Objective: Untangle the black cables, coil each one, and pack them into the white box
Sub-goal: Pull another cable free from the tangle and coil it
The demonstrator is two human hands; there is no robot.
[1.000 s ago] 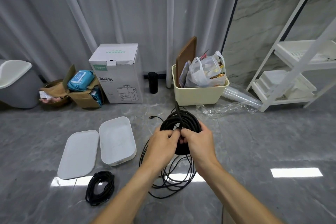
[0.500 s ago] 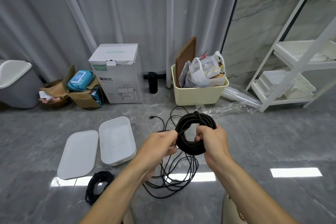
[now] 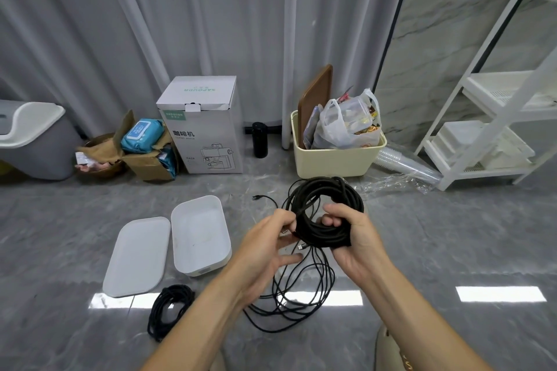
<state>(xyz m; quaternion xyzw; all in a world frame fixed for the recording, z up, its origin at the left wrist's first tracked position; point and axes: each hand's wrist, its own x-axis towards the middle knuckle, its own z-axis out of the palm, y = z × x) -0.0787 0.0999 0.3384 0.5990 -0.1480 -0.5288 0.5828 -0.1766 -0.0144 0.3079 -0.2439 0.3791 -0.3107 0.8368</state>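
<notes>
Since a second ago the cable coil [image 3: 327,214] has tipped rightward into the right hand [image 3: 351,235], which grips it while the left hand [image 3: 268,245] pinches its strand, leaving loose cable [image 3: 289,295] below both hands uncoiled.

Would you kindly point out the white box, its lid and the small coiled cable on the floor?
white box [image 3: 184,220]: head view, left rim of the open box.
lid [image 3: 137,256]: head view, middle of its flat face.
small coiled cable [image 3: 168,312]: head view, strands of the coil.
</notes>
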